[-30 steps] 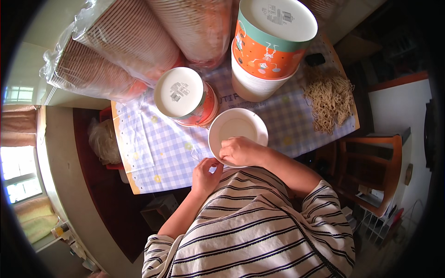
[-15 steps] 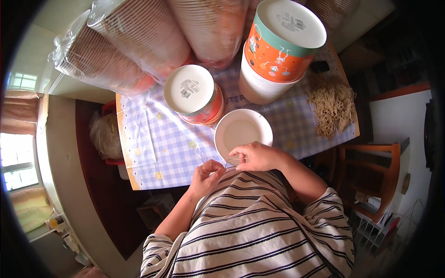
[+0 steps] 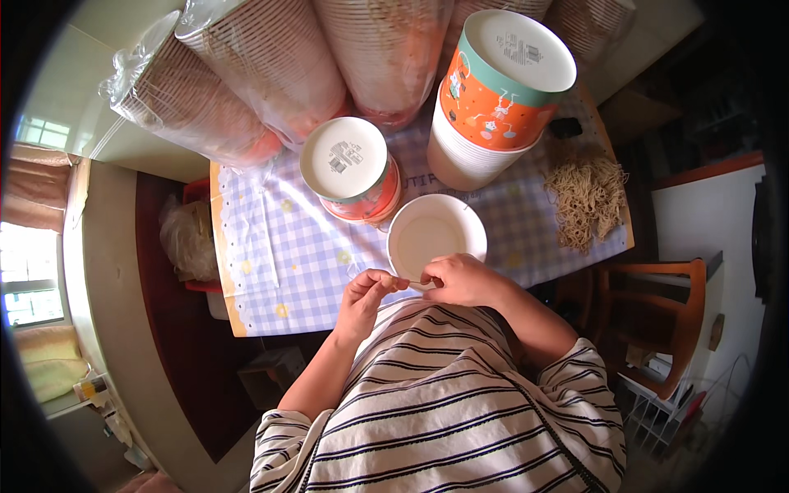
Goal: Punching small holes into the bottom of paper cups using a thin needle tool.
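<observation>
Pinching one string (image 3: pixel 416 284) in fingers of left hand (image 3: pixel 360 301) and right hand (image 3: pixel 461 281), holding its long axis left-to-right near one bowl (image 3: pixel 436 237).

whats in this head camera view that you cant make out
All in the head view:
- Ends of the thin strand between the left hand and right hand: very fine, covered by fingers.
- Tops of the bagged cup stacks: cut off by the upper edge.
- Small black thing on the table: too dark to identify.
- Inside of the short upside-down cup stack: hidden by its base.
</observation>
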The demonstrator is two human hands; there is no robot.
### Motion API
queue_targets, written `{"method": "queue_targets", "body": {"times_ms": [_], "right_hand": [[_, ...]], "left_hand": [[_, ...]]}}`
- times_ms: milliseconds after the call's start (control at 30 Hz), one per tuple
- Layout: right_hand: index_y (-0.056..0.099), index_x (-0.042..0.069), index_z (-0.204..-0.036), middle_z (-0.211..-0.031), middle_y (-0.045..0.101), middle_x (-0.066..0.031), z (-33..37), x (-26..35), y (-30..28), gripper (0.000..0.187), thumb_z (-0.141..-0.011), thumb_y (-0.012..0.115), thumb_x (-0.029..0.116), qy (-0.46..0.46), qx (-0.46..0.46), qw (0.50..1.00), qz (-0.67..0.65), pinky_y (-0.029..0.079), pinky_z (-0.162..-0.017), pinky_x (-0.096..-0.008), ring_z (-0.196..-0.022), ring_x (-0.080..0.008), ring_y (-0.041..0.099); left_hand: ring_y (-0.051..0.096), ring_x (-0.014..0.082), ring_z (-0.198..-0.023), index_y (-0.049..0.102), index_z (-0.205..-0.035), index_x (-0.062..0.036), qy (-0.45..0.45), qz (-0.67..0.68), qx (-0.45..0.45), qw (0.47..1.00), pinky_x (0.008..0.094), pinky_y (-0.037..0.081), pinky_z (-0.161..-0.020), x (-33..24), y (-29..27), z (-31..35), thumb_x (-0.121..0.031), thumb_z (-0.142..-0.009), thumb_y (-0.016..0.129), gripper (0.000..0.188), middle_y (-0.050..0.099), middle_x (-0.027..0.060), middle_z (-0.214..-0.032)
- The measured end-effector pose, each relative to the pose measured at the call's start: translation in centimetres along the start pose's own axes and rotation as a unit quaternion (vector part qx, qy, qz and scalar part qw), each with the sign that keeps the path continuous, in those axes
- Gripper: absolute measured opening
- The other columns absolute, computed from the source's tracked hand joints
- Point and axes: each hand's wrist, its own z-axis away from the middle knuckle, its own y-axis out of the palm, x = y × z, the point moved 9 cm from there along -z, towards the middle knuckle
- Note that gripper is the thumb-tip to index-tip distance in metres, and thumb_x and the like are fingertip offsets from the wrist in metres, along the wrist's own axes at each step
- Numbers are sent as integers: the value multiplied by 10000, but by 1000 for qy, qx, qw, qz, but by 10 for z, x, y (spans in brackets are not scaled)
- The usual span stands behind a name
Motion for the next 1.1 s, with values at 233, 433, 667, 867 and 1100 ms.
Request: {"method": "queue_targets", "body": {"times_ms": [233,433,667,867,1100], "right_hand": [[625,9,-982,-851,657,-157,3,19,-36,207,-789,574,65,-40,-99,991,-75,499,-715,-378,-781,-309,637],[645,13,-944,-842,662,-149,-6,52,-37,162,-809,570,62,-138,-100,983,-73,507,-701,-359,-778,-283,652],[648,14,-931,-796,668,-93,-24,43,-24,144,-806,586,46,-111,-63,981,-147,489,-629,-310,-694,-180,633],[650,8,-916,-748,652,-67,-17,44,-32,138,-796,593,44,-92,-57,981,-161,460,-588,-265,-623,-106,563],[644,1,-914,-765,662,-71,-26,40,-24,143,-792,586,48,-92,-53,979,-175,483,-624,-263,-656,-113,592]], "left_hand": [[624,117,-770,616,-987,-8,-43,-71,-67,994,228,447,-688,6,-13,-2,-172,-929,585,177,671,61,-839],[606,111,-733,634,-1005,43,-42,-127,-46,990,239,478,-682,-3,4,-5,-107,-911,595,181,663,58,-857],[608,116,-754,636,-974,55,-44,-205,-15,978,252,504,-709,-3,10,-6,-72,-911,583,151,660,65,-859],[605,116,-761,587,-1063,57,8,-123,-69,990,246,508,-706,-12,-2,-8,-72,-906,592,204,645,77,-882],[613,123,-769,589,-1020,55,-34,-178,-7,983,260,520,-712,-6,11,-10,-57,-904,583,161,650,81,-890]]}}
